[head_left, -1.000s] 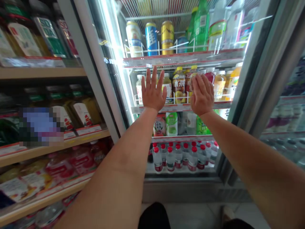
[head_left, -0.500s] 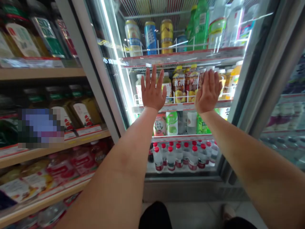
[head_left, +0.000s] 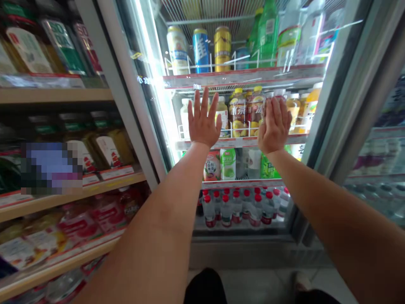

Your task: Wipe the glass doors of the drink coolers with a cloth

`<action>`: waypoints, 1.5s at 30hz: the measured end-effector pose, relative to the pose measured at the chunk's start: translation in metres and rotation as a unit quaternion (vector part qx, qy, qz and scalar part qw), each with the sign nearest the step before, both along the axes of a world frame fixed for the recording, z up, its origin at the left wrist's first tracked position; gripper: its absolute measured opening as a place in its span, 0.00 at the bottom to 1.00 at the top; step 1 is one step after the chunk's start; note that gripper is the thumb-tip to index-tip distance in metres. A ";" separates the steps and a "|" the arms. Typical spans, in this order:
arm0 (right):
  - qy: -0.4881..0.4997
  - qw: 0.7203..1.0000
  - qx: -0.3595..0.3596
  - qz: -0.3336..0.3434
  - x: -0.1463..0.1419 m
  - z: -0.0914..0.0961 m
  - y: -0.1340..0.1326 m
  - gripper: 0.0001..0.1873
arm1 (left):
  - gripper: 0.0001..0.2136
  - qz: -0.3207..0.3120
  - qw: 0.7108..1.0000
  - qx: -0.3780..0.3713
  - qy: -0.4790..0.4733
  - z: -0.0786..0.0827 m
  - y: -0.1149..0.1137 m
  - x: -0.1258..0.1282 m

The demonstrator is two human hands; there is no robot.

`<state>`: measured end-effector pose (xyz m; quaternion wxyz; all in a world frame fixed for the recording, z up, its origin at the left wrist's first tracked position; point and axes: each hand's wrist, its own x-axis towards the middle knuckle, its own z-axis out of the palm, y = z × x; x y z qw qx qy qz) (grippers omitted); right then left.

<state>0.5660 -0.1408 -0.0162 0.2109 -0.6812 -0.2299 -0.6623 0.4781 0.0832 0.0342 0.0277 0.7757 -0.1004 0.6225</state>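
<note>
Glass door (head_left: pixel 238 145) within frame (head_left: pixel 129 126), left hand (head_left: pixel 204 122) splayed, right hand (head_left: pixel 274 127) apart, its grip unclear

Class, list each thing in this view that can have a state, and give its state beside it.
Left hand: open, fingers spread.
Right hand: fingers extended, held together; palm hidden.
Glass door: appears shut.
Light strip: lit.
Blue can: upright.
Gold can: upright.
Yellow-capped bottles: upright, capped.
Red-capped bottles: upright, capped.
</note>
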 end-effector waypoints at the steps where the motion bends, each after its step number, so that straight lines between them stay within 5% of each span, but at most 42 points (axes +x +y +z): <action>1: 0.004 1.000 0.010 -0.001 -0.001 0.000 0.000 0.37 | 0.29 -0.001 1.000 -0.001 0.003 0.000 0.000 0.000; 5: -0.003 1.000 -0.021 0.012 -0.005 -0.003 -0.001 0.37 | 0.29 0.002 1.000 -0.002 0.012 0.000 0.000 0.000; 10: -0.045 0.967 -0.245 0.052 -0.011 -0.011 -0.011 0.36 | 0.29 0.029 0.999 0.011 -0.008 -0.001 0.000 0.001; 13: -0.043 0.931 -0.354 0.077 -0.013 0.007 -0.018 0.34 | 0.28 0.027 1.000 0.010 -0.006 -0.001 0.000 0.001; 15: -0.019 0.948 -0.308 0.074 -0.012 0.031 -0.018 0.33 | 0.28 0.028 0.999 0.014 -0.011 -0.002 0.000 0.001; 18: 0.012 0.999 -0.014 0.045 -0.002 0.065 -0.007 0.31 | 0.28 0.030 0.999 0.017 -0.023 -0.002 0.000 0.002; 21: 0.000 0.988 0.146 0.044 0.006 0.071 0.011 0.32 | 0.28 0.023 0.999 0.014 -0.022 -0.003 0.001 0.003; 27: -0.012 0.997 -0.067 0.037 -0.011 0.034 0.024 0.36 | 0.28 0.027 0.999 0.014 -0.012 -0.002 -0.001 0.000; 31: -0.024 0.946 -0.305 0.107 -0.017 0.029 0.012 0.32 | 0.28 0.014 1.000 0.007 -0.006 -0.002 -0.002 -0.001; 33: -0.028 0.929 -0.351 0.113 -0.018 0.034 0.010 0.31 | 0.28 0.013 1.000 0.006 -0.006 -0.002 -0.002 0.000; 35: -0.008 0.950 -0.295 0.102 -0.021 0.046 0.016 0.32 | 0.28 0.017 1.000 0.007 -0.010 -0.002 -0.002 0.000; 38: 0.072 0.994 -0.047 0.067 -0.029 0.068 0.033 0.35 | 0.28 0.024 1.000 0.011 -0.009 -0.002 -0.002 0.000; 40: 0.118 0.988 0.092 0.037 -0.034 0.078 0.045 0.37 | 0.28 0.027 1.000 0.012 -0.004 -0.002 -0.002 -0.001; 42: 0.119 0.986 0.112 0.020 -0.037 0.079 0.053 0.38 | 0.28 0.026 1.000 0.008 0.008 -0.002 -0.002 -0.002; 45: 0.064 0.997 -0.021 0.026 -0.036 0.067 0.058 0.37 | 0.28 0.024 0.999 -0.001 0.024 -0.001 -0.003 -0.005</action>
